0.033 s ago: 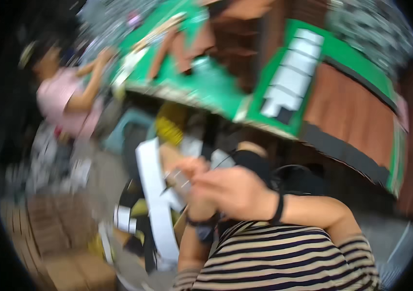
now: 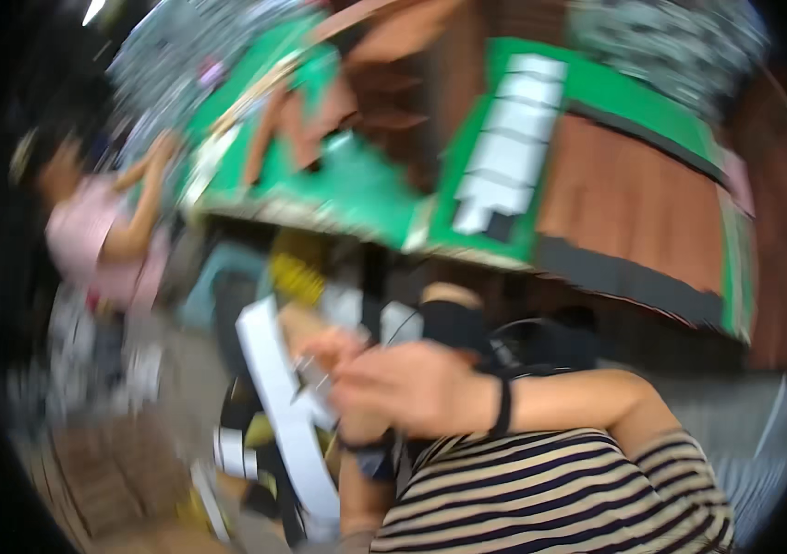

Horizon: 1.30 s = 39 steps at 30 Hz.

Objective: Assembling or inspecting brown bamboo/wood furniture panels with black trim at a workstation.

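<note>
My right hand point(image 2: 426, 388), a black band round its wrist, reaches across in front of my body and meets my left hand point(image 2: 331, 349). Both are closed, fingertips together, and partly smeared by motion. At the fingers shows a small, shiny, pale thing point(image 2: 314, 377), too blurred to name. My left palm is largely hidden behind the right hand. Just left of the hands a long white strip point(image 2: 287, 406) slants down toward me, with a short white piece sticking out of its side near the fingers.
Ahead stands a green-topped table point(image 2: 357, 194) bearing brown pieces point(image 2: 634, 212), dark grey strips and a row of white cards point(image 2: 514, 129). A person in pink point(image 2: 102, 231) works at the far left. Brown cartons point(image 2: 121, 471) stand at lower left; clear plastic bags point(image 2: 666, 46) lie at the back.
The whole view has swung, so the table and the person appear farther left. My hands stay together at the small shiny thing.
</note>
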### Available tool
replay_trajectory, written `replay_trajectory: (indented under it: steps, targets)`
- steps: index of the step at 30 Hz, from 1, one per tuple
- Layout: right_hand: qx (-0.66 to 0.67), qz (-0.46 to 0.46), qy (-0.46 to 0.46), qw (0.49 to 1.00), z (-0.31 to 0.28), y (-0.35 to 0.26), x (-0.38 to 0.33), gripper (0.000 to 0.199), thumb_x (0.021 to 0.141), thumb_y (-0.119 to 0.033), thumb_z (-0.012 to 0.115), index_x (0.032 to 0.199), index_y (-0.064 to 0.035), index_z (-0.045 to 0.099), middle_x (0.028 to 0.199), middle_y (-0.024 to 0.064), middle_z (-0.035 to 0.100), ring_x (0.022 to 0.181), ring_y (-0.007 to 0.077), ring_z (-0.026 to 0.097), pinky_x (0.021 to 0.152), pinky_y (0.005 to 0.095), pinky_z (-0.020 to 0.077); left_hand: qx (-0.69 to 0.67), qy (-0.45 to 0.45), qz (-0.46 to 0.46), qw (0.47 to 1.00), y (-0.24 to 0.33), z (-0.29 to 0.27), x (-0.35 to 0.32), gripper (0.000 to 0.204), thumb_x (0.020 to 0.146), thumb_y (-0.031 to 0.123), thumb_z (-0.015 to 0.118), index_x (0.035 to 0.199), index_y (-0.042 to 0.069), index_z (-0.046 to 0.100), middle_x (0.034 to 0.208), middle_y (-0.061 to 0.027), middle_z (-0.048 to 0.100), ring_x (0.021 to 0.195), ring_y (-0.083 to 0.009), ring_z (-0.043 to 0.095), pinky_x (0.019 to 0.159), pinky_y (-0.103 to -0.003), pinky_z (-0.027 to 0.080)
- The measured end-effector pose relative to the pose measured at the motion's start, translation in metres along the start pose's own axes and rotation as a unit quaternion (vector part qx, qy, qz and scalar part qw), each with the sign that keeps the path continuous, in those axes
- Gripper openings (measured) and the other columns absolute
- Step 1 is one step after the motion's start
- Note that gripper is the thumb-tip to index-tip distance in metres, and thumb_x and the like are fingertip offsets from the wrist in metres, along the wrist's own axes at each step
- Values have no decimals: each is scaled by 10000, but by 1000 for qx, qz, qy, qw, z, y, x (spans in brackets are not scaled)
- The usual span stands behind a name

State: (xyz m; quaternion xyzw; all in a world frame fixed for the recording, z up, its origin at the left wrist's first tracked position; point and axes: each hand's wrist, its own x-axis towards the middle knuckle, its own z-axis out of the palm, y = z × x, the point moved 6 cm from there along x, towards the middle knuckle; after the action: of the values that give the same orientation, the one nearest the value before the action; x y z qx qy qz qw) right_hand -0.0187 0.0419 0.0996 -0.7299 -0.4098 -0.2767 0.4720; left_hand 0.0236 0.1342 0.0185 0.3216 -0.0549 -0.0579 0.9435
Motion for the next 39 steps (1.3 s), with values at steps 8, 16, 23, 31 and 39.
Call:
replay_trajectory:
  steps: [8,16,23,31,39]
  targets:
    - [-156,16,25,987,17,-6,4,409,856,-199,583,1214,-2,557,993,106,609,868,231,574,701,335,440,335,-99,89,933,142,95,56,241,965,296,499,821,118,423,801,-16,407,720,-171,436,677,-298,393]
    - [-116,58,-21,991,12,2,-10,526,878,-267,569,1347,-66,443,1111,120,604,865,291,609,676,376,486,328,-127,112,929,144,109,71,198,957,279,512,880,106,457,858,-28,461,737,-187,478,686,-305,418]
    - [-67,141,-201,967,21,14,-16,483,824,-207,631,1241,15,531,1094,151,597,974,308,577,793,380,471,259,-69,86,959,117,60,39,175,950,265,523,931,95,487,908,-39,508,752,-200,516,693,-311,440]
    - [129,85,-250,956,-21,-25,-16,571,908,-351,611,1338,-14,445,1087,246,613,952,383,592,816,438,473,193,11,101,976,113,10,-1,173,941,249,536,990,83,521,965,-51,562,769,-215,558,702,-318,466]
    - [-108,135,-59,983,-184,-37,-35,560,789,-240,727,1279,-57,526,1181,187,549,1069,369,551,894,422,469,172,85,149,970,119,-33,-27,199,933,232,548,1049,71,555,1022,-63,616,786,-231,601,711,-325,491]
